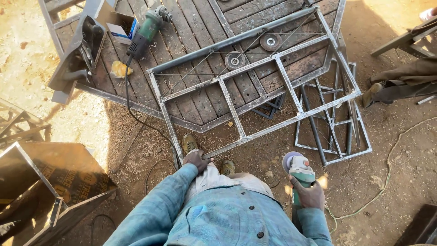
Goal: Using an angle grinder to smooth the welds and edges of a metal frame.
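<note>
Gripping the near corner of a grey metal frame (pixel 255 77) with the left hand (pixel 196 159), fingers closed on the bar. Clamping the right hand (pixel 311 193) around a green grinder (pixel 298 169), disc pointing to twelve o'clock. Lying at eleven o'clock on a metal sheet (pixel 191 27): a second grinder (pixel 148 29). Resting at twelve o'clock inside the frame: two spare discs (pixel 235 60).

Left hand (pixel 197 159) grips the metal frame (pixel 255 86) corner; right hand (pixel 311 195) holds a green angle grinder (pixel 298 167)
</note>
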